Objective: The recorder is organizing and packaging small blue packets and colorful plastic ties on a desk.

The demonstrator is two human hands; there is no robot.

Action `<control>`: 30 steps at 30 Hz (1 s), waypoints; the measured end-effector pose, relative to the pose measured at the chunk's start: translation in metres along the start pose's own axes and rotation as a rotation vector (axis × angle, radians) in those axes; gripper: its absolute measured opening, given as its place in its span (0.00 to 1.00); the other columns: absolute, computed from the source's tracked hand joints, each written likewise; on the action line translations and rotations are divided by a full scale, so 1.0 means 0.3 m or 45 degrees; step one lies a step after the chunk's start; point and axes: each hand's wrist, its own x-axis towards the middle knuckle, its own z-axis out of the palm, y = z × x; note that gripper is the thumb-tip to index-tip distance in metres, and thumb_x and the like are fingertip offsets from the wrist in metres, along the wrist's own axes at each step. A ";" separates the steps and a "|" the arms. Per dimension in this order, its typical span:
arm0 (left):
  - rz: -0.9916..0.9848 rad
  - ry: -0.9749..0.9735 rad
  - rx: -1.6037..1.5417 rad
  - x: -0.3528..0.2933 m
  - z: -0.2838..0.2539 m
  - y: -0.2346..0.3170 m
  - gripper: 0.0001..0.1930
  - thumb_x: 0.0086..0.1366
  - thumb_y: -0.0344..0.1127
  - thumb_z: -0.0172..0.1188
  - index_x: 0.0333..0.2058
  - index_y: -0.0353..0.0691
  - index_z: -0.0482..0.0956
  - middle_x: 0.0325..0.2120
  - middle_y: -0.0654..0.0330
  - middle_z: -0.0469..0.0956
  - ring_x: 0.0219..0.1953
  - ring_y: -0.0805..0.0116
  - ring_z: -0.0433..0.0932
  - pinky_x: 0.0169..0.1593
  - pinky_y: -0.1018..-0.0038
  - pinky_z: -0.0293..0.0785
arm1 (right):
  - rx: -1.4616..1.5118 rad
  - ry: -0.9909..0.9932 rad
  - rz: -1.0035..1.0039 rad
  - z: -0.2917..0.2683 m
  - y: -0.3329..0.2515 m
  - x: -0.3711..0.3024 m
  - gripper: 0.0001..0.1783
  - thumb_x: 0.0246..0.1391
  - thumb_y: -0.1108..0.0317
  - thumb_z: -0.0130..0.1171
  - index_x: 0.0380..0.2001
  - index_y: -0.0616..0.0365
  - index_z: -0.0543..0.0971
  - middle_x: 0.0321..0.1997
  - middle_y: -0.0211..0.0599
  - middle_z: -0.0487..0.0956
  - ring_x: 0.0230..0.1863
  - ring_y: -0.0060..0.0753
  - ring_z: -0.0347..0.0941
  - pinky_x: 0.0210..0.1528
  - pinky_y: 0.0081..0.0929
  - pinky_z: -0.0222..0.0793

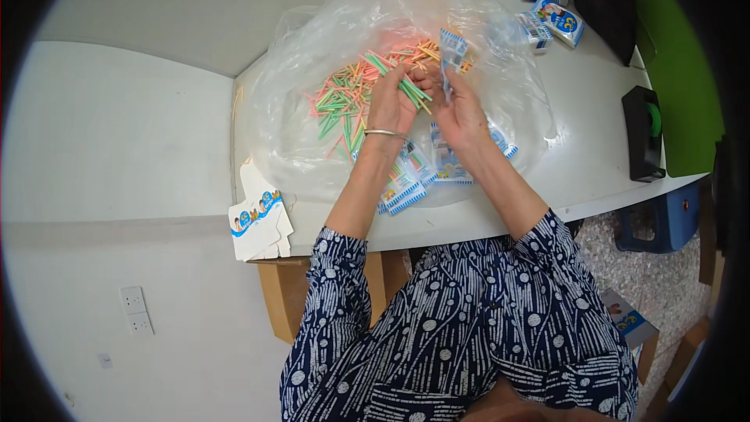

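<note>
My left hand (389,108), with a bangle at its wrist, is closed round a small bunch of thin green and pink sticks (414,94). Close beside it, my right hand (464,119) pinches a small clear packet with blue-and-white striped edges (452,48), held upright. Whether sticks are inside that packet I cannot tell. Beyond and left of the hands, a loose pile of pink, green and orange sticks (344,92) lies on a large clear plastic bag (285,137). Below my left wrist are filled packets (406,180); more striped packets (449,164) lie under my right wrist.
The white table (582,129) carries blue-and-white packs (556,22) and a black bag (605,0) at back right. A black tape dispenser (642,137) stands at the right edge. White folded card boxes (262,227) sit at front left. A blue stool (664,223) is right.
</note>
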 end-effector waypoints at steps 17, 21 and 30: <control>0.514 0.298 0.275 -0.047 0.139 -0.094 0.08 0.59 0.29 0.59 0.36 0.34 0.75 0.31 0.61 0.76 0.32 0.74 0.74 0.37 0.78 0.71 | 0.202 0.073 -0.083 0.055 0.023 0.016 0.11 0.60 0.63 0.50 0.41 0.57 0.74 0.41 0.34 0.76 0.42 0.28 0.71 0.50 0.26 0.66; 0.518 0.343 0.275 -0.050 0.130 -0.095 0.06 0.59 0.30 0.60 0.33 0.34 0.76 0.31 0.62 0.76 0.32 0.76 0.74 0.36 0.78 0.70 | 0.158 0.097 -0.110 0.075 0.029 0.021 0.11 0.60 0.64 0.51 0.42 0.57 0.74 0.41 0.33 0.77 0.42 0.27 0.72 0.49 0.26 0.66; 0.324 0.382 0.071 -0.005 0.036 -0.011 0.16 0.67 0.41 0.45 0.29 0.36 0.74 0.29 0.58 0.77 0.31 0.71 0.76 0.35 0.74 0.72 | -0.103 0.032 -0.207 0.089 -0.016 -0.015 0.14 0.57 0.65 0.55 0.44 0.59 0.74 0.41 0.31 0.78 0.41 0.23 0.73 0.46 0.24 0.69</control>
